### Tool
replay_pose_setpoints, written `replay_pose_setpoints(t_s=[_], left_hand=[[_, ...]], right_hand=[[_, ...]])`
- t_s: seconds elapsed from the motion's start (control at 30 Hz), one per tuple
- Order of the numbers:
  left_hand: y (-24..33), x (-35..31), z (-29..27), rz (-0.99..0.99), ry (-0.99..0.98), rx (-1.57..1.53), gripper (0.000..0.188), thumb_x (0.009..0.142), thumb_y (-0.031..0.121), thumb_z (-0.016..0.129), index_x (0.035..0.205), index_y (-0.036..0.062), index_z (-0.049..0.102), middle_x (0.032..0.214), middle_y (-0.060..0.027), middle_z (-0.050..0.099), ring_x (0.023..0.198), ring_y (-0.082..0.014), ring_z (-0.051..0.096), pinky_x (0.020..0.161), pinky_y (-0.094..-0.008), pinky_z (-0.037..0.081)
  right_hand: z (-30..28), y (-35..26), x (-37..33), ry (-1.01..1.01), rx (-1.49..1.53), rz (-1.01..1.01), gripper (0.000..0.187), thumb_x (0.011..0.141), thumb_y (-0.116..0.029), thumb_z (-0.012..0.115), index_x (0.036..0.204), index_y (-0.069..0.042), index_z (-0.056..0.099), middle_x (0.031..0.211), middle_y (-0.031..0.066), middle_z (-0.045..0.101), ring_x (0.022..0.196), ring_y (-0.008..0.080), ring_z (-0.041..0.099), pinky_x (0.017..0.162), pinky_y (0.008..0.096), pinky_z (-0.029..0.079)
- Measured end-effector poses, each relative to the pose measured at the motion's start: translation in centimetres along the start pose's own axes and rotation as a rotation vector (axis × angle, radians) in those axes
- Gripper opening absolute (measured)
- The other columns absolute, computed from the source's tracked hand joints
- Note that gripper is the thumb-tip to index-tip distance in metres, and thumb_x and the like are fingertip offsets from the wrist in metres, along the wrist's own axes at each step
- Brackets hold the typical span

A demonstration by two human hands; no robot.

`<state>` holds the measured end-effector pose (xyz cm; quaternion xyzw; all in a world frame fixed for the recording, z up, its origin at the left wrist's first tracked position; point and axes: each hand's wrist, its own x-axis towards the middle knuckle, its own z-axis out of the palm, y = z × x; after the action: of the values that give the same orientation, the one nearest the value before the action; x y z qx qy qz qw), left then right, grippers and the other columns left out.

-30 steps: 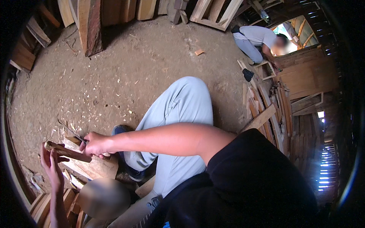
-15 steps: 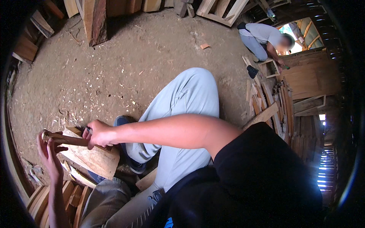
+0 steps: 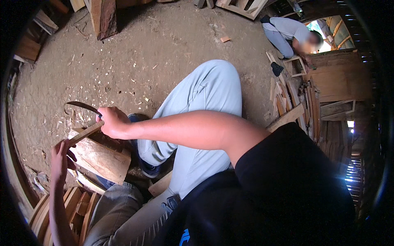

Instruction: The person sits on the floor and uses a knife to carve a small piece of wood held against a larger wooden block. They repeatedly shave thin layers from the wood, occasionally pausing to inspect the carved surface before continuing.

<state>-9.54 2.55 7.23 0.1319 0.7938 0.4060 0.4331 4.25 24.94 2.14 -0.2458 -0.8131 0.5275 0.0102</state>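
My right hand (image 3: 115, 123) is closed round the dark handle of a knife with a curved blade (image 3: 83, 105) pointing out to the left. A slim wooden stick (image 3: 86, 133) runs slantwise between my hands, its upper end at my right hand's fingers. My left hand (image 3: 61, 158) is closed on the lower end of that stick, its fingers partly hidden behind one another. Below the stick sits a pale wooden block (image 3: 100, 158) with a flat, slanting face, close by my shoes. Whether my right hand also grips the stick is hard to make out.
Cut boards (image 3: 78, 209) stand beside my left forearm. Wood chips lie scattered on the dirt floor (image 3: 135, 57). Thick timbers (image 3: 102, 20) stand at the far left. A person (image 3: 283, 33) crouches at the far right near a wooden frame (image 3: 294, 66) and piled wood strips (image 3: 301, 102).
My right hand has risen and the knife blade now shows. The stick has swung from nearly level to slanting up toward my right hand. My left hand has shifted slightly right.
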Motion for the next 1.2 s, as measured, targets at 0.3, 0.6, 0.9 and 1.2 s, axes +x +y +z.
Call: replay_pose_setpoints(t_s=[0.3,0.6,0.9,1.2], left_hand=[[3.1,-1.3,2.9,0.129,0.052,0.044,0.026,0.094,0.025,0.059,0.101,0.0005,0.059,0.059,0.0003,0.051,0.041,-0.0053,0.044,0.037,-0.0221,0.035],[3.1,-1.7,3.8,0.295,0.219,0.171,0.013,0.088,0.009,0.061,0.089,0.0008,0.051,0.063,0.0014,0.048,0.05,-0.0047,0.043,0.043,-0.0223,0.035],[2.4,-1.0,2.2,0.442,0.385,0.373,0.018,0.081,0.004,0.063,0.078,-0.0002,0.046,0.067,-0.0029,0.049,0.061,-0.0067,0.042,0.053,-0.0252,0.037],[4.4,-2.1,3.2,0.435,0.461,0.64,0.017,0.076,0.011,0.063,0.079,0.0006,0.05,0.063,-0.0152,0.055,0.056,-0.0226,0.054,0.055,-0.0352,0.043]], right_hand=[[0.2,1.3,0.3,-0.069,-0.012,0.019,0.019,0.066,-0.001,0.064,0.084,-0.005,0.06,0.078,0.0138,0.062,0.078,0.0293,0.062,0.068,0.0397,0.047],[0.3,0.4,0.2,-0.009,-0.02,0.097,0.016,0.067,-0.001,0.061,0.082,-0.005,0.061,0.078,0.015,0.064,0.08,0.0297,0.063,0.069,0.0399,0.047],[0.7,0.5,0.3,-0.041,0.016,0.123,0.007,0.071,-0.006,0.06,0.077,-0.005,0.063,0.074,0.0149,0.066,0.074,0.0293,0.066,0.068,0.039,0.05],[1.6,1.3,0.7,-0.048,-0.005,0.129,0.006,0.073,-0.009,0.06,0.075,-0.005,0.064,0.073,0.0152,0.066,0.072,0.0284,0.066,0.066,0.0392,0.05]])
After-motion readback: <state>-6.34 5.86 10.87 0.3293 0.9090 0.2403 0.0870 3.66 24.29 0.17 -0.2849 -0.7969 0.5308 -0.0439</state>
